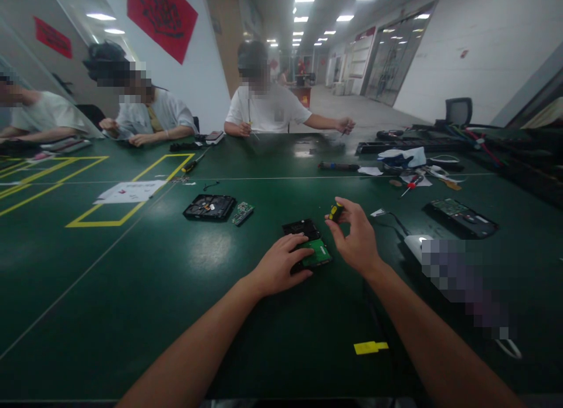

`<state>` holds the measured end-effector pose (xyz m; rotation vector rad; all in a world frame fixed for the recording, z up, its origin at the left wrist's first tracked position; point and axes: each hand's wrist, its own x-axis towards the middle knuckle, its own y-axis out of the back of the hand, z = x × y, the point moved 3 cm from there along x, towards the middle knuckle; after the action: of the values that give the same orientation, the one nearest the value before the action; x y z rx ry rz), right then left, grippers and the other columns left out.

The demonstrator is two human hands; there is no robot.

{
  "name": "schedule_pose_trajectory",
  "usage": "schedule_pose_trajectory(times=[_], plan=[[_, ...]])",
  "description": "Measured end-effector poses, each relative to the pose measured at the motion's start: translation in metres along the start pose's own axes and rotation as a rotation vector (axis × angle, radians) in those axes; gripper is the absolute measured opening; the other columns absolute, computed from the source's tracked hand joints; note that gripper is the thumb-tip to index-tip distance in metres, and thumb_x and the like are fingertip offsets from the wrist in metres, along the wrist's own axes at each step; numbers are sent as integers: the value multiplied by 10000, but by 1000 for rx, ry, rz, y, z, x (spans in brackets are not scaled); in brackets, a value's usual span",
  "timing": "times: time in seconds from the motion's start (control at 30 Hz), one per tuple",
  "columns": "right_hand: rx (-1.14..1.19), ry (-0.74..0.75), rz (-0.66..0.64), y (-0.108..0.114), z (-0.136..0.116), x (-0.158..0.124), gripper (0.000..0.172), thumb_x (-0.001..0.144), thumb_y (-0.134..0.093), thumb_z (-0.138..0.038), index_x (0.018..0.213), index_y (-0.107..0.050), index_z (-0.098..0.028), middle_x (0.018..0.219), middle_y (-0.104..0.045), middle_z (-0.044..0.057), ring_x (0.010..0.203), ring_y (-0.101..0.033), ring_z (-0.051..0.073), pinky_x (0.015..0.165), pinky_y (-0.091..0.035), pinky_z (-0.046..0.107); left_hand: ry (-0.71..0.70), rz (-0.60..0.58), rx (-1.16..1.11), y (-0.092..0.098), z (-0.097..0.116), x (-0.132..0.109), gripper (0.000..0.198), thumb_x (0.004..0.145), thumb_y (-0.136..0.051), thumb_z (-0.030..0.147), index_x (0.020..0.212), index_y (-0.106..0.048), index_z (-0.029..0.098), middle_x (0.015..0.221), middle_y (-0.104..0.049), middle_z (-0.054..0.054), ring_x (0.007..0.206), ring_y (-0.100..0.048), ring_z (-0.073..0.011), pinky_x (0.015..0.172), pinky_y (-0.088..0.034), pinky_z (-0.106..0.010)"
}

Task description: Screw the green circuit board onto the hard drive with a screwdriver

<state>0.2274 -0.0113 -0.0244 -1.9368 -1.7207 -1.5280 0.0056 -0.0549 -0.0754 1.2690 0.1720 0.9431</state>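
My left hand (285, 264) rests, fingers spread, on a green circuit board (316, 255) mid-way across the surface (132, 291), its white label (323, 250) illegible; at right, my right hand (355, 235) pinches a yellow-and-black tool (336, 213).

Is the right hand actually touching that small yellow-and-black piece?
Touching: the head view shows the right hand with the yellow-and-black piece pinched between its thumb and fingers.
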Motion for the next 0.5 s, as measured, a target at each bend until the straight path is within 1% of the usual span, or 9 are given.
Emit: schedule_pose_trajectory(times=[0.1, 0.27, 0.33, 0.4, 0.5], plan=[[31, -11, -37, -2, 1, 0, 589, 1006, -616, -227, 1554, -418, -314, 1343, -633, 118, 1038, -712, 262, 949, -623, 507, -3, 9, 11, -1, 0, 0, 474, 938, -763, 378, 1369, -648, 219, 1558, -537, -158, 1465, -509, -354, 1230, -402, -590], [-55, -5, 23, 3, -2, 2, 547, 966, -706, -321, 1470, -494, -318, 1203, -639, 86, 856, -682, 236, 817, -634, 476, -11, 8, 19, -2, -1, 0, 489, 937, -764, 374, 1384, -645, 217, 1550, -545, -160, 1465, -508, -358, 1224, -410, -590], [-62, 0, 26, 4, -4, 3, 550, 953, -730, -363, 1453, -504, -321, 1159, -640, 76, 833, -669, 235, 792, -631, 466, -14, 11, 13, -2, -1, 0, 494, 937, -764, 372, 1394, -641, 230, 1550, -547, -151, 1466, -507, -358, 1221, -414, -593], [-68, 14, 23, 6, -6, 4, 520, 961, -722, -374, 1439, -524, -322, 1146, -638, 76, 844, -668, 237, 805, -625, 463, -14, 17, 6, -1, 0, 0, 495, 935, -767, 365, 1395, -640, 234, 1552, -546, -148, 1465, -508, -357, 1223, -413, -593], [-71, 46, 13, 6, -9, 4, 452, 995, -664, -315, 1433, -555, -317, 1178, -645, 87, 910, -677, 244, 855, -613, 464, -10, 26, 5, -1, 0, 0, 482, 934, -766, 353, 1383, -644, 229, 1554, -543, -151, 1465, -508, -356, 1224, -413, -594]])
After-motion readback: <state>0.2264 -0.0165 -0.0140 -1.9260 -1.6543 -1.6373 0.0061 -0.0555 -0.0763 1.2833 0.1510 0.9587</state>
